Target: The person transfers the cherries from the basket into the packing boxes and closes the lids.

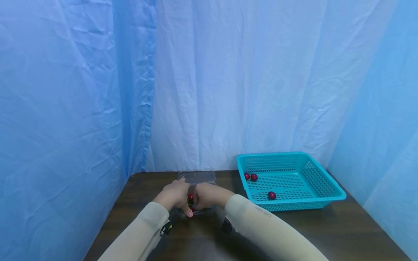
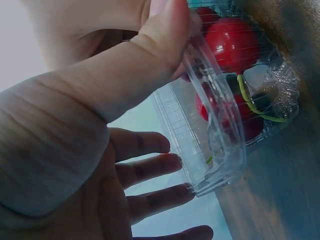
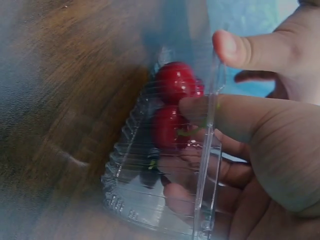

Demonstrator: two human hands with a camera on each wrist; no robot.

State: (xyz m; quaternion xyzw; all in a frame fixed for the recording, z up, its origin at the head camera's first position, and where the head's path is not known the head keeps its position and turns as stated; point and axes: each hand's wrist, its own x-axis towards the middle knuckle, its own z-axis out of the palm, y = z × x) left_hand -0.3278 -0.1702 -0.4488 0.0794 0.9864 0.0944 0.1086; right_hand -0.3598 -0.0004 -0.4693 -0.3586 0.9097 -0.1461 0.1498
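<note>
A clear plastic clamshell box [image 3: 145,200] stands on the table with its lid [image 1: 197,177] folded back. Red cherries [image 2: 232,45] with green stems lie inside it. My left hand [image 1: 176,195] is at the box's left side, thumb on the front rim and fingers spread fairly straight along the plastic. From the right, my right hand [image 1: 208,195] reaches down into the box with curled fingers. Through the clear wall, its thumb and fingers close on a cherry [image 3: 169,127]; the far side of that contact is hidden.
A turquoise plastic basket [image 1: 294,200] stands on the right of the dark wooden table [image 1: 196,243], with a few cherries [image 1: 271,195] in it. Pale blue curtains [image 1: 235,87] hang behind and at both sides of the table.
</note>
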